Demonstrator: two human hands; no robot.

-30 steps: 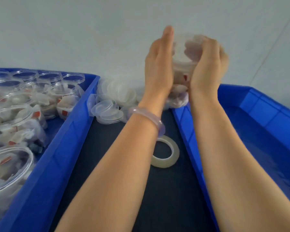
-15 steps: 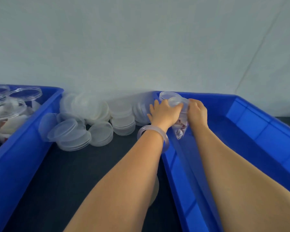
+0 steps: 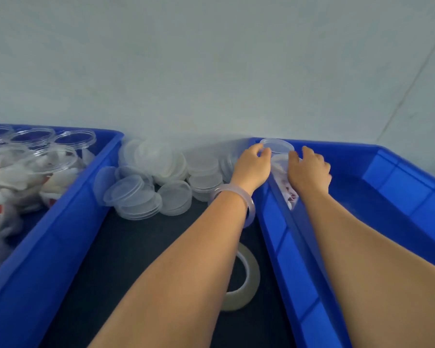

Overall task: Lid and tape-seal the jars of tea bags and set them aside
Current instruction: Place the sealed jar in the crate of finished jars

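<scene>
A clear jar of tea bags (image 3: pixel 286 185), closed with a clear lid (image 3: pixel 278 145), sits in the far left corner of the right blue bin (image 3: pixel 387 153). My left hand (image 3: pixel 251 169) curls around the jar's left side, fingertips on the lid's rim. On the other side my right hand (image 3: pixel 309 172) presses against the jar. Both hands hide most of the jar, so I cannot tell whether it stands upright or leans. A roll of clear tape (image 3: pixel 248 285) lies on the dark table, partly under my left forearm.
The left blue bin (image 3: pixel 60 222) holds several open jars of tea bags (image 3: pixel 48 167). A pile of loose clear lids (image 3: pixel 156 177) lies between the bins against the pale wall. A translucent bangle (image 3: pixel 236 194) is on my left wrist.
The jar was held up in front of me; both hands carried it forward and down into the right bin's far left corner. My view has swung right.
</scene>
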